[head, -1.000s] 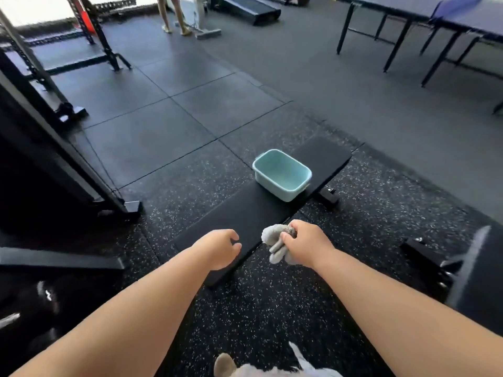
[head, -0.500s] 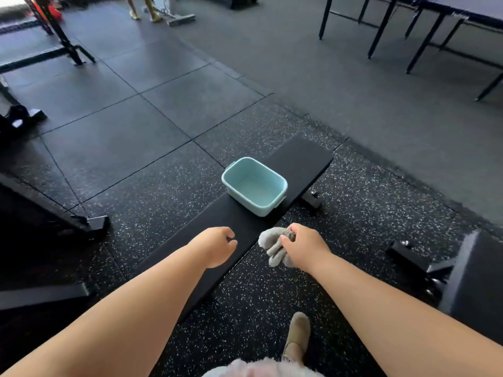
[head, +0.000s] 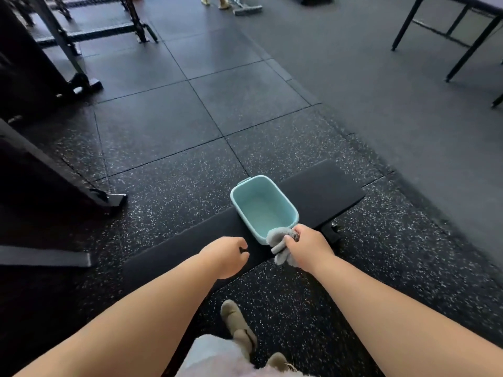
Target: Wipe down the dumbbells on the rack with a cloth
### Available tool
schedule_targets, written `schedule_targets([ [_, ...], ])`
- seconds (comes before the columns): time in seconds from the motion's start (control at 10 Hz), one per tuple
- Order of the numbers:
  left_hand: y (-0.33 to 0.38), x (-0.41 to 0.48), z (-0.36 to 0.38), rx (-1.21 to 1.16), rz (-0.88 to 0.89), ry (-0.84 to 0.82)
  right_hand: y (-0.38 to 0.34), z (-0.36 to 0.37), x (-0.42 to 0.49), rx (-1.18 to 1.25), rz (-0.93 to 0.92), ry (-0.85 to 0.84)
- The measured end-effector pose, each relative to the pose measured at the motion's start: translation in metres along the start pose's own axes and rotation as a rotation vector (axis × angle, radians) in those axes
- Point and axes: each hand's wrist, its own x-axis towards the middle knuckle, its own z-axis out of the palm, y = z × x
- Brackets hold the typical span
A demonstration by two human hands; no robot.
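Right grip (head: pixel 307 247) is closed around the bunched grey cloth (head: pixel 281 247), with the loose ends hanging below the fist. Left grip (head: pixel 226 255) is curled into a loose fist and holds nothing.

Change over the last second: both arms have advanced toward the teal basin (head: pixel 261 210) on the black counter (head: pixel 321 191). A second ago the basin was well clear ahead of the hands. Now the cloth overlaps the basin's near corner in view. Can't tell if it touches the rim or is above it. The grasp on the cloth is unchanged.

Can't tell whether there's water in the basin.

No dumbbells in view. Dark frames sit at the left edge, but I can't confirm that any of them is the rack.

My read: no wiping is happening right now. This looks like a trip to the basin to wet or rinse the cloth, so progress on the dumbbells is on hold.

Likely next: cloth into the basin, wring it out, then turn back to the rack. Risk is a dripping cloth on the rubber floor (head: pixel 168 186).
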Motion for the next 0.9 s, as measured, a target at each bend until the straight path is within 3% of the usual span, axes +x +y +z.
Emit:
schedule_targets([
  [0.3,-0.012,0.092,-0.047,-0.041,-0.058,0.009,-0.030,-0.027,0.102,-0.129,-0.037,-0.033],
  [0.5,-0.012,0.131,-0.062,-0.046,-0.043,-0.079,-0.046,-0.044,0.154,-0.222,-0.038,-0.087],
  [0.9,-0.025,0.182,-0.089,-0.156,-0.149,-0.017,-0.059,-0.036,0.227,-0.319,-0.072,-0.187],
])
